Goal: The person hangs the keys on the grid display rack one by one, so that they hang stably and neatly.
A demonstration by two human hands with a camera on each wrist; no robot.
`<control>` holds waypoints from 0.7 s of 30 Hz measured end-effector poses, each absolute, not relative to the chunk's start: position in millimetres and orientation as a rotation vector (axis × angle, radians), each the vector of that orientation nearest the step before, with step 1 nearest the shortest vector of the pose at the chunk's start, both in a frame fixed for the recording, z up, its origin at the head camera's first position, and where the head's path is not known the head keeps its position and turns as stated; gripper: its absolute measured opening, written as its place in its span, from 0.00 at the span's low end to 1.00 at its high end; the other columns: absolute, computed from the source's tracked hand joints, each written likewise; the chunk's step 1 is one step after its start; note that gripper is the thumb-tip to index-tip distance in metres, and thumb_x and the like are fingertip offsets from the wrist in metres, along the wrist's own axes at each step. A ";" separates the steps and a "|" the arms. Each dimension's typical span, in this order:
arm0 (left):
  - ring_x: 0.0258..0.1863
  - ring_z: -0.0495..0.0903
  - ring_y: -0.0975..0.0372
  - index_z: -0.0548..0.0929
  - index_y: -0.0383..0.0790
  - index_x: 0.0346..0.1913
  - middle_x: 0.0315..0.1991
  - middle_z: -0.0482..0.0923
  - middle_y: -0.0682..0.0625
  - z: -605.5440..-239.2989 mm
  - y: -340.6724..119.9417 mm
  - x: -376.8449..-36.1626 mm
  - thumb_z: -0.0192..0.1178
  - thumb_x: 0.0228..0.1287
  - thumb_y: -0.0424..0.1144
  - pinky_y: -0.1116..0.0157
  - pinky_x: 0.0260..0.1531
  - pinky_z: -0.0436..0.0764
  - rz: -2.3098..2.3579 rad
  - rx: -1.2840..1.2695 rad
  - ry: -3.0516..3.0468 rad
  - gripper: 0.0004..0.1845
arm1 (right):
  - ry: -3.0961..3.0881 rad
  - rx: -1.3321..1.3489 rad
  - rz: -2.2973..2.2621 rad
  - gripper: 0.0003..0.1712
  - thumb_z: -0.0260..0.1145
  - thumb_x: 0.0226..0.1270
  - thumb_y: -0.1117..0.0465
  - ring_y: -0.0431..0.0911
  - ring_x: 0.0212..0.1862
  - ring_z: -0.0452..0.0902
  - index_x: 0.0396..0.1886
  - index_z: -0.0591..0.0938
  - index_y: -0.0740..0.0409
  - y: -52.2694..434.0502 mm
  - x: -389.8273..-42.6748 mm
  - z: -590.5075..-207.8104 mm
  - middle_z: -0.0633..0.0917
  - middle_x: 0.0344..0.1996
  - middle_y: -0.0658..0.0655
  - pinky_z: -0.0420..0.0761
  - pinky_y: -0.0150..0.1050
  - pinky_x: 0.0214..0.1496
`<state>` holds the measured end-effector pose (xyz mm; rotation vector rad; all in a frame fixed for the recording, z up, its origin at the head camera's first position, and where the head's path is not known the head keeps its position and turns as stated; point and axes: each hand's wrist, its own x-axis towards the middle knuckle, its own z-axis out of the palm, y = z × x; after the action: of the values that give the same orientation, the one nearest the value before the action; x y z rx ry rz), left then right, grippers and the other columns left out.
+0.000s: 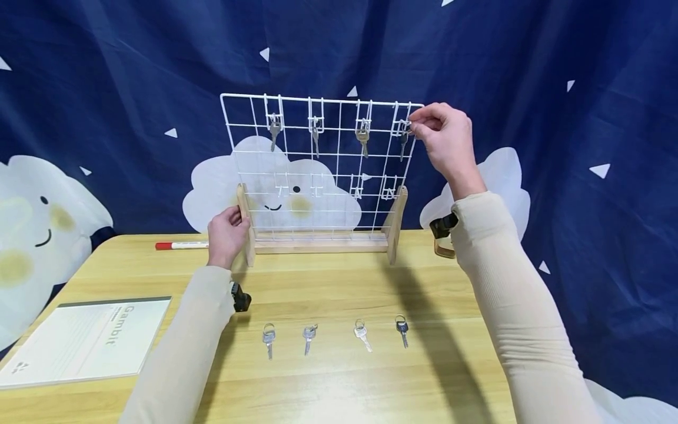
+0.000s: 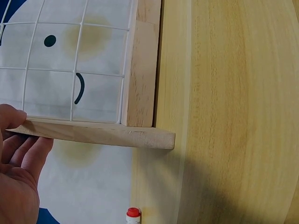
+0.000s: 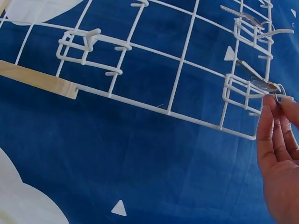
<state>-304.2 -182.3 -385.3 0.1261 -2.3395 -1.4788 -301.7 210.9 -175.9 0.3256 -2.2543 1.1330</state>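
Four keys [image 1: 336, 335] on table [image 1: 328, 377] | four on grid rack [image 1: 318, 171]

One white wire rack [image 1: 318, 171] stands on the table [image 1: 328, 377], held up by two wooden side posts and one wooden base bar. Eight keys in all: four keys hang in a row from hooks along the top of the rack, at [image 1: 274, 131], [image 1: 315, 134], [image 1: 362, 136] and [image 1: 403, 140], and four more keys lie in a row on the table in front of the rack, at [image 1: 269, 338], [image 1: 309, 335], [image 1: 362, 334] and [image 1: 402, 328]. Left of the rack lie one red-capped marker [image 1: 181, 245] and, nearer the table's front edge, one notebook [image 1: 87, 341]. Two hands are at the rack
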 end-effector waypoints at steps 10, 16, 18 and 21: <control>0.58 0.77 0.50 0.71 0.26 0.66 0.59 0.75 0.34 -385.2 -182.6 -302.1 0.55 0.69 0.31 0.62 0.58 0.77 -1.487 0.136 -2.348 0.24 | -2.281 0.279 1.187 0.09 0.67 0.67 0.63 0.40 0.36 0.77 0.44 0.86 0.63 216.5 -299.0 -185.5 0.81 0.36 0.50 0.76 0.28 0.38; 0.57 0.78 0.48 0.74 0.25 0.63 0.57 0.77 0.32 -385.1 -182.5 -300.5 0.56 0.69 0.31 0.60 0.57 0.78 -1.453 0.106 -2.369 0.21 | -2.254 0.354 1.141 0.10 0.66 0.69 0.61 0.39 0.35 0.77 0.42 0.86 0.64 225.1 -288.8 -212.1 0.82 0.35 0.52 0.74 0.28 0.36; 0.56 0.78 0.48 0.75 0.24 0.61 0.56 0.77 0.32 -384.7 -182.9 -301.0 0.56 0.69 0.31 0.59 0.56 0.79 -1.433 0.103 -2.373 0.21 | -2.243 0.402 1.159 0.11 0.65 0.70 0.61 0.40 0.34 0.79 0.41 0.86 0.65 225.5 -284.7 -225.3 0.83 0.34 0.54 0.75 0.28 0.35; 0.56 0.78 0.48 0.75 0.24 0.61 0.56 0.77 0.32 -383.5 -184.0 -301.6 0.55 0.69 0.31 0.59 0.56 0.79 -1.429 0.103 -2.382 0.20 | -2.293 0.449 1.187 0.11 0.64 0.71 0.60 0.42 0.36 0.79 0.44 0.85 0.64 221.1 -276.4 -243.6 0.85 0.35 0.56 0.77 0.29 0.37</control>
<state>-301.6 -184.0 -383.5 0.1033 -2.3821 -1.4286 -276.4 221.1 -243.6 0.4488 -2.2927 1.1870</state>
